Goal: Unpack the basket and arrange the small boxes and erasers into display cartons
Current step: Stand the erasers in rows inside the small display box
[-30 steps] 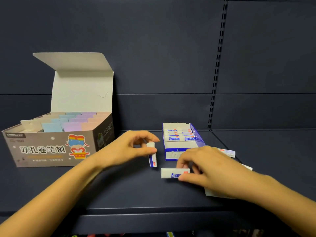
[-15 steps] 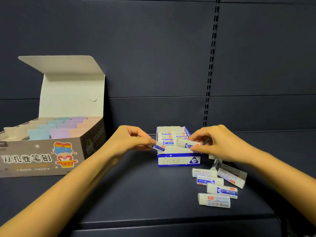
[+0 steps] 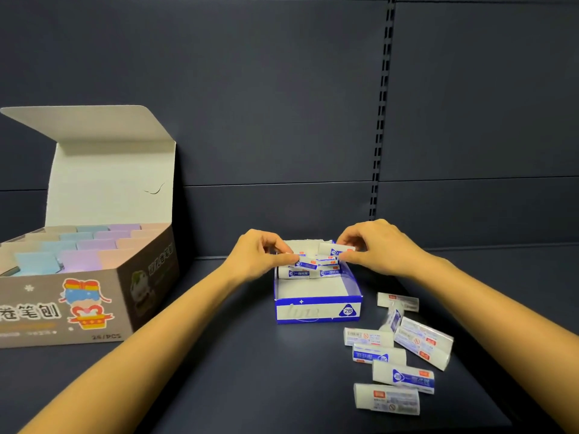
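Note:
A small blue-and-white display carton (image 3: 318,310) stands on the dark shelf, with several white erasers stacked in its rear half. Both hands are over the carton's back. My left hand (image 3: 260,256) pinches a white eraser with a blue sleeve (image 3: 305,264) above the stack. My right hand (image 3: 372,247) pinches another eraser (image 3: 333,250), holding it level over the back right corner. Several loose erasers (image 3: 402,377) lie on the shelf to the carton's right.
A large grey display carton (image 3: 78,302) with its lid up stands at the left, filled with pastel small boxes (image 3: 80,245). The shelf's back panel and a slotted upright (image 3: 380,120) rise behind. The shelf's front edge runs along the bottom right.
Both hands have carried their erasers from the carton's front to above the stack at its back. The view has shifted closer to the carton.

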The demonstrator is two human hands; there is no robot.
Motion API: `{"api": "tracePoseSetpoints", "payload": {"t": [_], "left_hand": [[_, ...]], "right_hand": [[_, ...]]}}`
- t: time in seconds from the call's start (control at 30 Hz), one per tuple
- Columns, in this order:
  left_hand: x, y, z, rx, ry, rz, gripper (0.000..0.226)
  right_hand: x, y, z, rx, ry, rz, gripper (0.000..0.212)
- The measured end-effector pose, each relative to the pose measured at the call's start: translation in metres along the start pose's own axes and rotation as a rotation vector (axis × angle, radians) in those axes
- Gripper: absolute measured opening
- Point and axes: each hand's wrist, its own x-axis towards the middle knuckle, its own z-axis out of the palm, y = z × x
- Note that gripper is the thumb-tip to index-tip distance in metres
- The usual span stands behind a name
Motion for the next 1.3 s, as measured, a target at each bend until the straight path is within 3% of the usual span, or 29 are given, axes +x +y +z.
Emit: {"api": "tracePoseSetpoints", "payload": {"t": [0.3,0.47,0.7,1.13,1.3], "left_hand": [[0.008,-0.015,0.004,0.199,-0.117,0.017,0.011],[0.011,-0.013,0.005,0.57,-0.041,0.141,0.015],[0.02,-0.003,0.006,0.779,-0.137,0.181,0.017],[0.019,0.001,0.011,0.761,-0.132,0.134,0.018],[0.017,0.001,0.011,0.698,-0.124,0.104,0.02]], "right_hand": [[0.014,0.0,0.011,-0.032,-0.085,-0.024,0.028],[0.014,-0.002,0.018,-0.14,-0.125,-0.049,0.03],[0.013,-0.009,0.023,-0.269,-0.113,-0.068,0.033],[0.02,-0.018,0.031,-0.574,-0.101,-0.191,0.02],[0.02,-0.016,0.032,-0.571,-0.021,-0.212,0.021]]}}
